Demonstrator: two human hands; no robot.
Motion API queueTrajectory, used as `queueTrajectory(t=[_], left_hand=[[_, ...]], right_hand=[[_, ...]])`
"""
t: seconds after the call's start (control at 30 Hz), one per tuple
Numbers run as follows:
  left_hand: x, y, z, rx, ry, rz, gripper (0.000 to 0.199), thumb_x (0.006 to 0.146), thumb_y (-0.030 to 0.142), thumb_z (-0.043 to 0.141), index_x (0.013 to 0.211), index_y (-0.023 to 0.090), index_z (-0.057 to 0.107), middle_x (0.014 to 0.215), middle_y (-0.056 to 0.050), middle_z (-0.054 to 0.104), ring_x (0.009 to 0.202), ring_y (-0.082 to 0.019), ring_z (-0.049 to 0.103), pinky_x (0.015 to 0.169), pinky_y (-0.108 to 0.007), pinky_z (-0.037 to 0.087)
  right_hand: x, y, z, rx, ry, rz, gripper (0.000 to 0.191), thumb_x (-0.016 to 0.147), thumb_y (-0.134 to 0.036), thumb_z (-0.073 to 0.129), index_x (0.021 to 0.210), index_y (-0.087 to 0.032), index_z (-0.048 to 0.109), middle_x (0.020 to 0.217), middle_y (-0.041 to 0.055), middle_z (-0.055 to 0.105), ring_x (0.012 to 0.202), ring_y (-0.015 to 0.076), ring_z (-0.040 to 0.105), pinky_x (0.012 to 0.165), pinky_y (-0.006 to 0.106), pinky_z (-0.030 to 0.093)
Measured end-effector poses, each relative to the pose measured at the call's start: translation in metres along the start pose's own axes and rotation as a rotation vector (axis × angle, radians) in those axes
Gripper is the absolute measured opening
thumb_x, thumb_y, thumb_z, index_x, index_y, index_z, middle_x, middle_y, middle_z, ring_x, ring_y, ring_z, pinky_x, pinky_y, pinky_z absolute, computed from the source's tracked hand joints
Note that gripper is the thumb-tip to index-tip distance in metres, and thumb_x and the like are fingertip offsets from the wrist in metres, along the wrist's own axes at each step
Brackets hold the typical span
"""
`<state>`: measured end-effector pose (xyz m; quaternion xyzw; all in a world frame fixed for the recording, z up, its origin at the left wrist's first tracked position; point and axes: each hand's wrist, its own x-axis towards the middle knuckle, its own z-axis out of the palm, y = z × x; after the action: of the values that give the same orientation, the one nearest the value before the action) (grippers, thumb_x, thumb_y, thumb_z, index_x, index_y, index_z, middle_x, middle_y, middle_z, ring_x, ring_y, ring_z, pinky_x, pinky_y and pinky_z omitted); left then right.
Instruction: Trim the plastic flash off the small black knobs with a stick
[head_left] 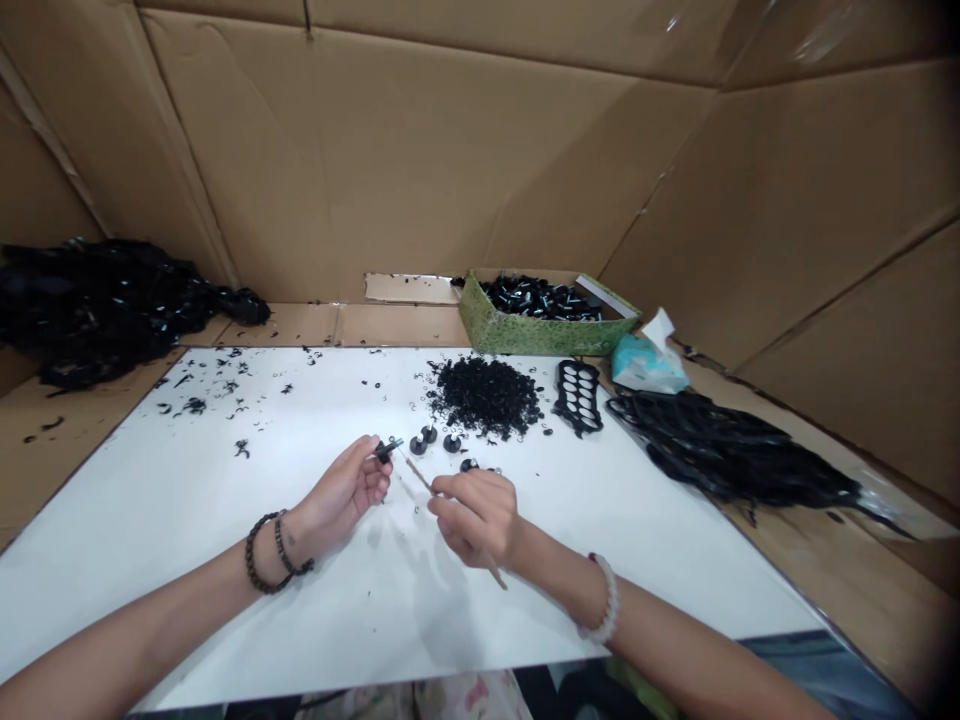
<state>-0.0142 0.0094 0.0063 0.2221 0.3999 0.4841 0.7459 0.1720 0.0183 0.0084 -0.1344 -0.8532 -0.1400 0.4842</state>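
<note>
My left hand [352, 495] pinches a small black part with a metal pin [386, 450], the pin end pointing right. Between the fingers of my right hand [476, 512] is a thin brown stick [420, 476], its tip close to the pin but seemingly apart from it. Just beyond my hands, a few black round-based parts with pale stems [418, 445] stand on the white table [300, 620]. Others of that kind [469, 465] are partly hidden behind my right hand. Farther back lies a heap of tiny black rings [487, 397].
A green box [547, 338] full of black parts with metal pins stands at the back. Right of the heap are a black frame with holes [578, 397], a tissue pack [649, 362] and black strips [750, 450]. A black plastic bag [112, 305] lies left; black scraps [196, 405] are scattered nearby.
</note>
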Motion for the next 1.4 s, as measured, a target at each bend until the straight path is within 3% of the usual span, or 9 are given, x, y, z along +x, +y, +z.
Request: queueTrajectory(t=[0.3, 0.5, 0.9, 1.13, 1.27, 1.4], left_hand=[[-0.003, -0.006, 0.002, 0.151, -0.079, 0.169, 0.024, 0.081, 0.036, 0.057, 0.075, 0.020, 0.040, 0.067, 0.002, 0.057, 0.054, -0.006, 0.050, 0.055, -0.017, 0.040], [-0.001, -0.009, 0.003, 0.210, -0.101, 0.200, 0.026, 0.082, 0.040, 0.053, 0.074, 0.020, 0.038, 0.063, 0.004, 0.051, 0.051, -0.006, 0.046, 0.053, -0.019, 0.036], [0.008, -0.028, -0.011, 0.391, -0.042, 0.324, 0.028, 0.084, 0.046, 0.046, 0.077, 0.021, 0.037, 0.064, 0.005, 0.045, 0.046, -0.006, 0.036, 0.048, -0.021, 0.030], [-0.007, -0.024, -0.004, 0.583, -0.099, 0.369, 0.019, 0.086, 0.040, 0.046, 0.086, 0.021, 0.040, 0.057, 0.006, 0.043, 0.052, -0.010, 0.037, 0.055, -0.023, 0.030], [-0.016, -0.020, 0.000, 0.662, -0.106, 0.341, 0.016, 0.087, 0.036, 0.045, 0.094, 0.021, 0.042, 0.059, 0.005, 0.046, 0.056, -0.011, 0.040, 0.060, -0.023, 0.032], [-0.015, -0.019, 0.000, 0.595, -0.155, 0.338, 0.019, 0.086, 0.037, 0.047, 0.094, 0.019, 0.048, 0.066, 0.002, 0.051, 0.059, -0.011, 0.044, 0.063, -0.024, 0.034]], right_hand=[[0.002, -0.001, -0.004, 0.037, -0.022, 0.023, 0.012, 0.078, -0.011, 0.039, 0.076, -0.016, 0.050, 0.065, 0.0041, 0.064, 0.048, 0.0106, 0.052, 0.044, 0.024, 0.033], [-0.002, -0.002, -0.002, 0.038, -0.014, 0.011, 0.012, 0.076, -0.010, 0.040, 0.076, -0.017, 0.050, 0.067, 0.0046, 0.065, 0.053, 0.0113, 0.057, 0.045, 0.023, 0.039], [-0.008, -0.003, 0.003, 0.058, -0.088, -0.026, 0.017, 0.072, -0.004, 0.040, 0.078, -0.016, 0.050, 0.065, 0.0042, 0.062, 0.059, 0.0120, 0.058, 0.047, 0.021, 0.045], [-0.005, -0.003, 0.002, 0.042, -0.122, 0.024, 0.012, 0.077, -0.008, 0.041, 0.079, -0.016, 0.050, 0.066, 0.0047, 0.062, 0.057, 0.0131, 0.059, 0.046, 0.022, 0.044], [-0.004, 0.004, -0.002, 0.096, -0.073, 0.159, 0.015, 0.083, -0.011, 0.041, 0.087, -0.014, 0.055, 0.076, 0.0080, 0.065, 0.068, 0.0151, 0.064, 0.052, 0.023, 0.049], [-0.008, 0.013, -0.002, 0.357, -0.029, 0.497, 0.029, 0.092, -0.018, 0.032, 0.113, -0.016, 0.051, 0.089, 0.0079, 0.068, 0.079, 0.0138, 0.067, 0.064, 0.024, 0.055]])
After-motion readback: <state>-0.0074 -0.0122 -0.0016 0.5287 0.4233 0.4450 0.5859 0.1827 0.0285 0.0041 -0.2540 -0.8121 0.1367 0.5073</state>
